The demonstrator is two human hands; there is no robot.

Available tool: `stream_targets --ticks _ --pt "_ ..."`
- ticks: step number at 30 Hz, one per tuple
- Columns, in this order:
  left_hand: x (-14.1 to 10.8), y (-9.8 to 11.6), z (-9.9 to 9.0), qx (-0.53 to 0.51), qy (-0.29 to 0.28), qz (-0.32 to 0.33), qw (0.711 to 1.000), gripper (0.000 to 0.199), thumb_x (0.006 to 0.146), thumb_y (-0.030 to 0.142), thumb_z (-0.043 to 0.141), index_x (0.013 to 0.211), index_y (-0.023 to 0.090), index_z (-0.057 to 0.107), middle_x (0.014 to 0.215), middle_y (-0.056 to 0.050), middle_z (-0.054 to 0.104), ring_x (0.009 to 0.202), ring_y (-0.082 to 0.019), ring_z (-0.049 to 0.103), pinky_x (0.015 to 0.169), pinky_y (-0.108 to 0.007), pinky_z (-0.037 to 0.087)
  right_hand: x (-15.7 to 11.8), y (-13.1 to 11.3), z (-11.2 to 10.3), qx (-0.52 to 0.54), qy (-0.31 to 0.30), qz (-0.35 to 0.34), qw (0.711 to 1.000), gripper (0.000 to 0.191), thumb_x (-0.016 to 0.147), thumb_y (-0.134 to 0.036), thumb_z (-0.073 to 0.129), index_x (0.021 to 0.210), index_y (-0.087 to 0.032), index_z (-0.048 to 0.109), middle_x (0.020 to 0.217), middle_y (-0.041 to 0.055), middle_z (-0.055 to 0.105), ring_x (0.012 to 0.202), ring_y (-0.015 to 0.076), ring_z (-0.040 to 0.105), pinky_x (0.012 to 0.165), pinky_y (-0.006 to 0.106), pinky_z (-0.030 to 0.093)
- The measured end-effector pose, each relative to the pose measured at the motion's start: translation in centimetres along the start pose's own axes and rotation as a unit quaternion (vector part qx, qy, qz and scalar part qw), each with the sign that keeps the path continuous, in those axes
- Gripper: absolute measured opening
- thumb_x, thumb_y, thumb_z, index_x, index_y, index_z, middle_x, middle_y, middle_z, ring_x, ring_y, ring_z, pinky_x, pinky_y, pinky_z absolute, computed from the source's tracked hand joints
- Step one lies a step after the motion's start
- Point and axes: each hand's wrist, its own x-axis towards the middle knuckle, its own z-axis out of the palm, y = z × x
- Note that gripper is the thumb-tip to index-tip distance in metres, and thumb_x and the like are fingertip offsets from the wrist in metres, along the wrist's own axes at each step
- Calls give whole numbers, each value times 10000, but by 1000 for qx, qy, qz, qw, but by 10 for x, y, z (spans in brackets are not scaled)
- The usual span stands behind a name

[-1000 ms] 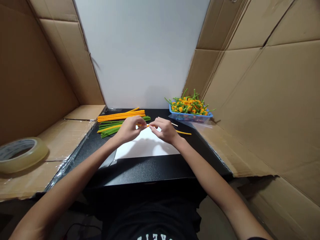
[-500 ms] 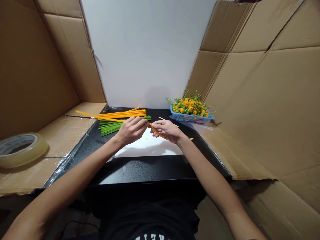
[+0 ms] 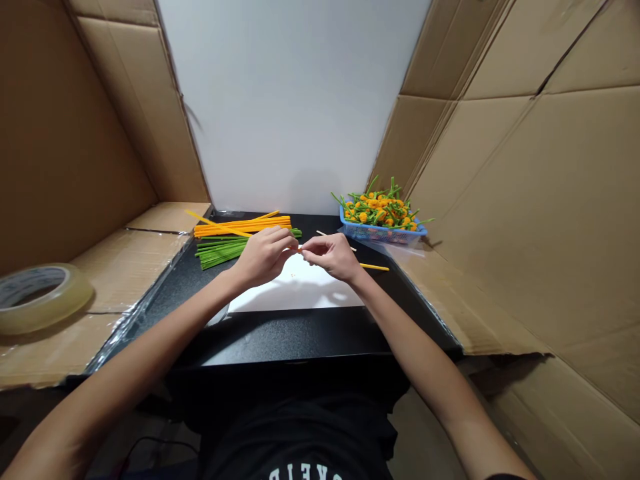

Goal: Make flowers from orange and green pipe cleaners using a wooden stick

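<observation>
Closing inward, the left hand and right hand pinch a yellow pipe cleaner at their fingertips.

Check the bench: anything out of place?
One yellow pipe cleaner lies askew, crossing the neatly aligned orange pipe cleaners toward the left hand. Small orange flecks on the white paper also look stray.

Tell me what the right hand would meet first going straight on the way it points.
The left hand, at its fingertips, past a bit of yellow pipe cleaner; depth is unclear.
</observation>
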Motion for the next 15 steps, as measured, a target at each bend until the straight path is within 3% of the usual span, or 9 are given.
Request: stream_targets --ticks 3,6,8,10,12,15 --pt "2 -3 -3 -70 -46 -39 996 148 951 233 529 882 184 650 865 -55 676 794 -185 609 703 -315 451 -1 6 -1 -130 -9 -124 984 141 838 -232 627 780 -160 732 704 34 697 608 128 583 608 256 434" --pt "5 -10 -7 -150 -104 -98 978 141 902 247 582 821 179 676 820 -41 680 764 -178 613 690 -301 444 -1 11 1 -282 -50 -259 922 192 904 -175 544 791 -163 699 733 52 681 645 137 565 636 269 408" --pt "6 -16 -10 -211 -158 -145 954 146 870 264 603 797 171 690 795 -33 691 747 -174 619 683 -290 448 -2 12 4 -366 -75 -311 874 247 948 -151 481 789 -163 669 719 54 647 661 148 543 646 283 391" --pt "6 -21 -11 -251 -207 -184 927 155 845 290 622 790 167 700 781 -28 700 738 -175 625 663 -277 449 -2 13 6 -410 -93 -335 843 288 978 -136 432 793 -164 650 702 50 616 666 155 524 658 293 383" --pt "5 -23 -10 -242 -214 -196 926 156 838 299 630 795 168 703 790 -32 708 744 -180 631 656 -275 448 -2 15 7 -411 -102 -330 844 297 992 -133 411 818 -162 650 714 52 612 679 160 523 669 295 385" --pt "2 -20 -6 -148 -159 -161 963 133 864 271 614 822 175 696 824 -47 709 747 -184 627 662 -290 440 1 19 5 -331 -79 -262 903 224 972 -156 475 891 -154 683 774 64 652 709 156 551 670 278 396"
